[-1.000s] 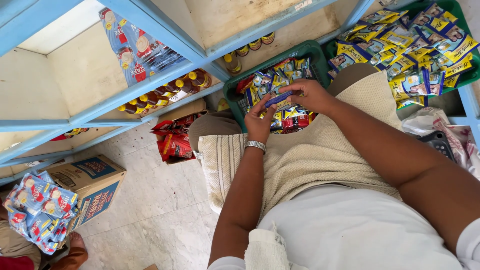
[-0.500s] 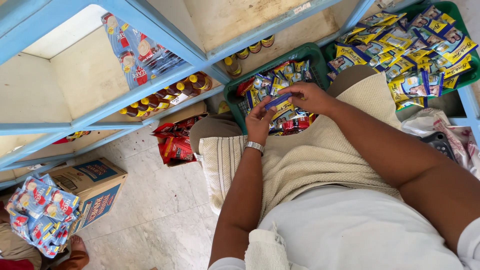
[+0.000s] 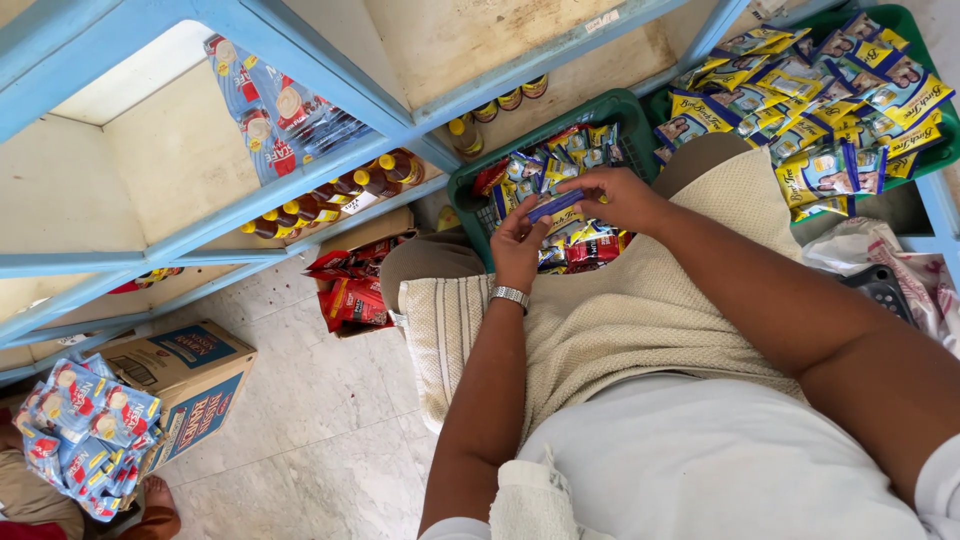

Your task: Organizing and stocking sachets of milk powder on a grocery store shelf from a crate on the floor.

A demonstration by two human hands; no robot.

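My left hand (image 3: 520,245) and my right hand (image 3: 612,197) meet above a green plastic basket (image 3: 622,105) filled with small snack and drink sachets. Both hands pinch a blue sachet strip (image 3: 556,206) between thumbs and fingers, held level just over the pile. A metal watch sits on my left wrist (image 3: 510,297). My beige-clad lap lies below the hands. A second green basket (image 3: 935,150) at the right holds several yellow and blue sachets.
Blue metal shelving (image 3: 300,75) rises ahead, with brown bottles (image 3: 330,195) and hanging blue sachet strips (image 3: 280,110). A cardboard box (image 3: 190,385), red packets (image 3: 345,290) and a bundle of blue sachets (image 3: 85,435) rest on the tiled floor at left. Another person's foot (image 3: 160,505) shows bottom left.
Both hands stay over the basket; the fingers have shifted slightly on the blue strip. The view has barely moved.
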